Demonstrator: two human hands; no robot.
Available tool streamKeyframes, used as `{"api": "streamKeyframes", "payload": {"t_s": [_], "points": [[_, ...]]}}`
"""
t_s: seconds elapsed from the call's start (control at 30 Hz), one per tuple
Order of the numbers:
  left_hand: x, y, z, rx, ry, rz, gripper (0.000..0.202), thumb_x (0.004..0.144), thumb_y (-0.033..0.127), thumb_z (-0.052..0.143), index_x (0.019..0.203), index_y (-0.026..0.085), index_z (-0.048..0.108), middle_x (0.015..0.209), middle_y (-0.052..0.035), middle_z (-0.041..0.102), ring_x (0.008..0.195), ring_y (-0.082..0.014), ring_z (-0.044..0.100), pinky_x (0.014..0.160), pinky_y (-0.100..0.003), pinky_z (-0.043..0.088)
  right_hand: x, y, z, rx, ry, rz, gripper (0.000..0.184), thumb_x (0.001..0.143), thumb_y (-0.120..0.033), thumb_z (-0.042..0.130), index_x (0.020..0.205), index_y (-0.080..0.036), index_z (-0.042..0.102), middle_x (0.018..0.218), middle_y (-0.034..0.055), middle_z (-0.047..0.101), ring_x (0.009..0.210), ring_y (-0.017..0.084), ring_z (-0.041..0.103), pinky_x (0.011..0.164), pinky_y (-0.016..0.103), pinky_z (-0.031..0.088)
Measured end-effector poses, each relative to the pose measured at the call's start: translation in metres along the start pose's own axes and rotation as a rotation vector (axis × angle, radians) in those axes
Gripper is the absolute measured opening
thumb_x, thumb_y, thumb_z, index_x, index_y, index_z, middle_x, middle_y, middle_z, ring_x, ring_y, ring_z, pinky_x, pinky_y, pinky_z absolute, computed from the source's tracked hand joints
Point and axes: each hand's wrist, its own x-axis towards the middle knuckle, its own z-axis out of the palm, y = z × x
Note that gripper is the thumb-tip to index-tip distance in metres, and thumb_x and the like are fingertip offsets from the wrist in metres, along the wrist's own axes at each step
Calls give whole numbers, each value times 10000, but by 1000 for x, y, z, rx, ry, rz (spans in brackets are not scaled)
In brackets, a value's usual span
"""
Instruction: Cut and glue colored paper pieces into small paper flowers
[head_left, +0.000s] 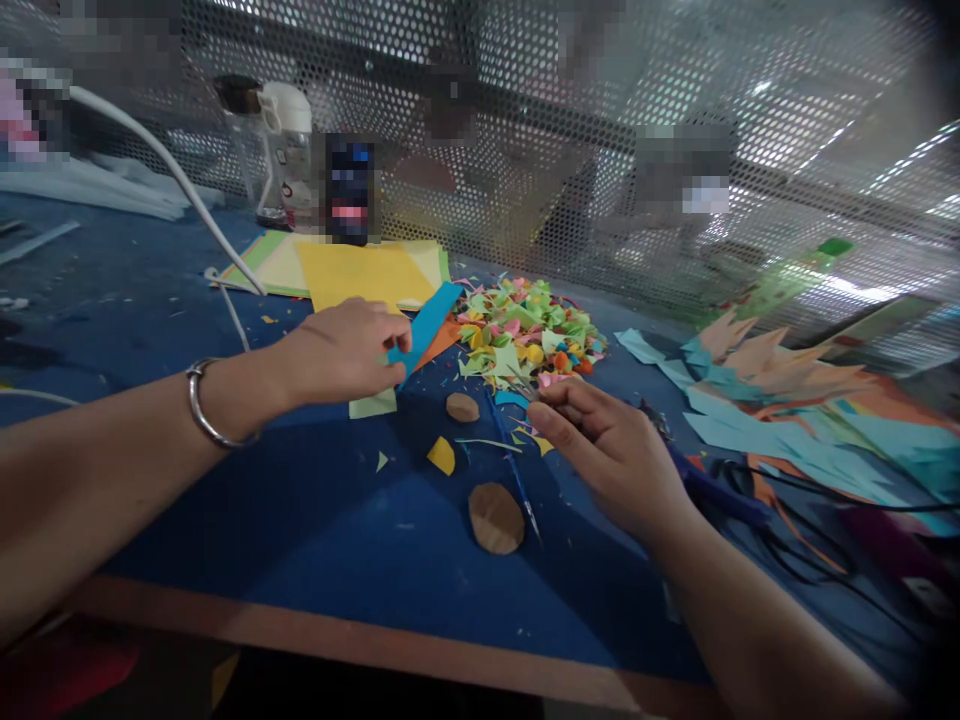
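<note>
Toward the middle of the desk, my left hand [349, 350], with a silver bangle on the wrist, pinches the lower end of a blue paper strip [433, 322]. Under that strip shows an orange paper piece [442, 340], and a pale green paper piece [373, 404] lies below my fingers. My right hand [607, 445] is closed on a thin pointed metal tool [519, 378], its handle hidden in the fingers. The tool's tip lies over the near edge of a heap of colourful paper cuttings [532, 325]. Two brown cut-out shapes [496, 518] and a yellow scrap [442, 456] lie between my hands.
Behind my left hand are stacked coloured sheets [367, 272], a phone [350, 190] and clear bottles [294, 160] by a perforated metal screen [510, 150]. A blue pen-like stick [517, 475] lies centrally. Fringed paper strips [795, 440] and dark cables [787, 555] cover the right side.
</note>
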Motion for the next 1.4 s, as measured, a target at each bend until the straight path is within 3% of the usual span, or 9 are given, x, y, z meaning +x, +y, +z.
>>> {"api": "streamKeyframes", "payload": {"t_s": [0.1,0.2,0.3,0.53,0.63,0.8,1.03,1.27,1.4], "points": [[-7,20,12,-73,76,160,206,812,321,594,923,186,702,951,-90,627,972,-270,531,879,-386,359,3,4,0,-21,41,8,319,936,-502,534,863,-198,600,697,-1,566,615,134,485,577,261,399],[-13,45,23,-215,-43,237,177,846,327,584,897,201,698,928,-82,634,975,-263,540,884,-383,371,6,6,0,-27,82,38,332,915,-511,547,841,-193,604,647,-12,560,577,131,492,541,253,381],[-14,62,33,-202,-134,260,182,820,344,618,891,191,686,910,-95,631,969,-289,536,838,-393,378,9,8,0,-41,109,58,329,897,-501,560,804,-187,598,635,-13,563,559,127,500,524,249,362],[-4,77,40,-93,-226,282,114,776,179,537,788,182,650,856,-97,636,880,-270,586,702,-346,385,12,16,0,-62,87,80,362,881,-539,564,821,-184,602,706,21,641,641,163,577,599,271,409],[-4,78,35,-176,-171,275,143,789,151,519,777,175,659,845,-95,651,846,-245,590,690,-337,384,11,18,0,-117,62,82,352,891,-536,557,835,-191,602,708,23,647,642,168,565,590,276,398],[-6,71,24,-565,-71,100,112,839,262,606,799,176,665,752,-34,654,710,-150,570,679,-298,408,11,18,2,-293,-17,83,315,889,-502,547,773,-210,576,627,1,589,558,156,500,539,282,350],[-2,69,32,-1355,-125,-280,141,760,219,735,768,139,619,697,-12,647,668,-107,588,729,-291,465,9,15,0,-539,-108,151,270,904,-481,535,842,-220,566,655,20,621,579,185,555,545,283,330],[-5,69,34,-1427,-135,-392,177,764,241,750,790,143,606,753,-18,687,695,-104,635,742,-275,486,3,7,-2,-809,-128,213,286,921,-505,508,826,-238,547,681,42,663,611,228,607,499,284,243],[-3,63,36,-1124,-73,-232,125,794,255,701,813,156,627,753,-27,688,711,-125,632,715,-277,484,-1,4,-2,-892,-119,213,327,913,-537,515,789,-239,567,670,57,682,599,245,630,489,293,211]]}}
